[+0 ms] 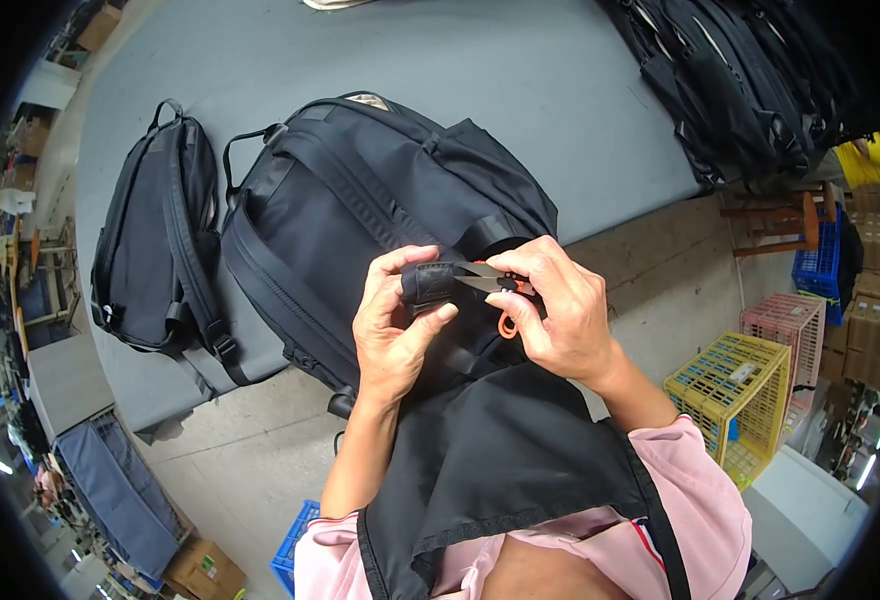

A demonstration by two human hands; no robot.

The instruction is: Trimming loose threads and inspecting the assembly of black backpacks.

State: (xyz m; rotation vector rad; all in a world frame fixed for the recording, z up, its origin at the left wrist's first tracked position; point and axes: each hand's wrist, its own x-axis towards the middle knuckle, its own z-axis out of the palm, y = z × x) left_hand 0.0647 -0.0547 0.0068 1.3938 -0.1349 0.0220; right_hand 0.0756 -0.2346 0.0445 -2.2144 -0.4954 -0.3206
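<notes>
My left hand [388,345] pinches the folded, stitched end of a black strap [428,284] between thumb and fingers. In my right hand [567,315] is a pair of thread snips [482,278] with an orange finger loop, its blades parted and pointing at the strap end. Whether the blades touch the strap I cannot tell. Beneath and beyond both hands a large black backpack [345,205] lies on the grey table, its shoulder strap uppermost. The lower part of this bag is hidden behind my hands and black apron.
A slimmer black backpack [145,225] lies to the left on the grey table [290,45]. Several black bags [730,90] are piled at the far right. Beyond the table's right edge stand a yellow crate [730,385], a pink crate [785,325] and a wooden stool [810,225].
</notes>
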